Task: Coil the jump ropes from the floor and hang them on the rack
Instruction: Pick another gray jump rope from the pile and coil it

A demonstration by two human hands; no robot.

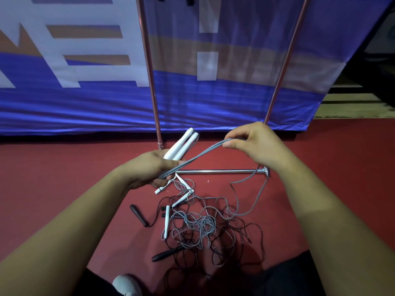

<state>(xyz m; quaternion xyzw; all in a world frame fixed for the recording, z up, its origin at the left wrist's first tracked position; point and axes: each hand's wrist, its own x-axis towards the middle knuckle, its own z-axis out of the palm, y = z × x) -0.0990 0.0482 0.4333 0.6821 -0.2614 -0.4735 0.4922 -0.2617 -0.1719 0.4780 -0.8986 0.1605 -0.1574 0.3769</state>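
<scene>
Left hand grips two white handles; right hand pinches doubled grey cord; grey-black tangle on floor

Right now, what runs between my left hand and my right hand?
In the head view, a doubled grey rope spans from the left hand to the right hand.

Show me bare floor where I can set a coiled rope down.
Bare red floor lies between the banner and the left arm, and again between the banner and the right arm, right of the rack's base bar. Crowded: the rope tangle between the arms, below that bar.
</scene>
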